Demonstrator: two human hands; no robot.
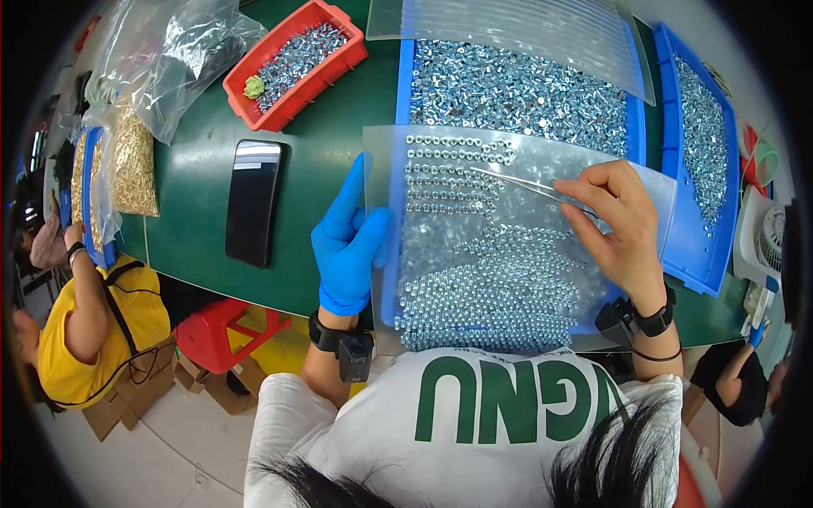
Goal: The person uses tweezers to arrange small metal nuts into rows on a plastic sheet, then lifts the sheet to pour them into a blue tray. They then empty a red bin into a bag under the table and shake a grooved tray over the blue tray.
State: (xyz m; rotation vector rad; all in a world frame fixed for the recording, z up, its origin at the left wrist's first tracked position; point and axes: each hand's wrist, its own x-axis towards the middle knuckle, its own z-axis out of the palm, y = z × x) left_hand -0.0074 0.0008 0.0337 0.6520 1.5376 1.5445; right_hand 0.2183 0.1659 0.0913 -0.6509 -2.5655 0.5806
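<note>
A translucent plastic sheet lies in front of me over a blue tray. Small shiny metal fasteners stand on it in neat rows at its upper left, with a denser mass of them across its lower part. My left hand, in a blue glove, grips the sheet's left edge, the thumb on top and the index finger stretched along it. Bare, my right hand pinches metal tweezers above the sheet. Their tips point left, at the right end of the rows. Whether they hold a fastener is too small to tell.
Beyond the sheet, a blue tray holds loose fasteners under a ribbed clear sheet. Another blue tray stands right, a red bin far left. A phone lies left on the green table. Co-workers sit at both sides.
</note>
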